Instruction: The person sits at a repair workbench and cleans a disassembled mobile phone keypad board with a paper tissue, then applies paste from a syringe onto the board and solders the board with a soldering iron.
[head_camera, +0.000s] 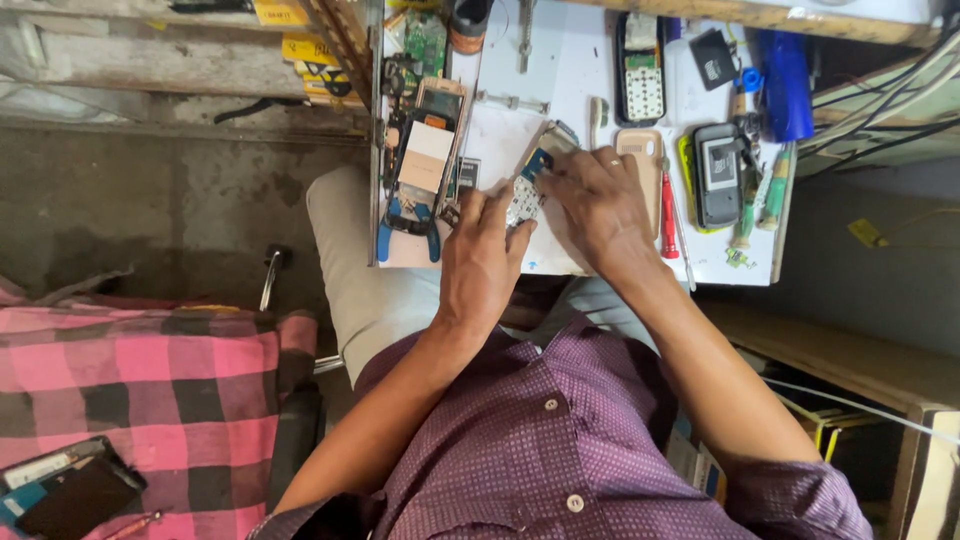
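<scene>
Gripping a small keypad board (522, 200) near the front edge of the white table (560, 70), my left hand (483, 255) has fingers curled onto it; my right hand (598, 200) pinches its far end; a red screwdriver (668, 215) lies just beside; blue-handled pliers (405, 225) rest toward the left edge.

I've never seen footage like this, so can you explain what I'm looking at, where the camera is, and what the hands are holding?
This is a single view from a camera worn on a person's head, looking straight down at their lap and a small white worktable. There is no machine here, only two bare hands. The left hand and the right hand meet over an opened small keypad phone with a pale key mat, which both seem to hold. Around it lie a red-handled screwdriver, blue-handled pliers, a beige phone cover and other phone parts. A pink checked cloth lies at the lower left.
</scene>
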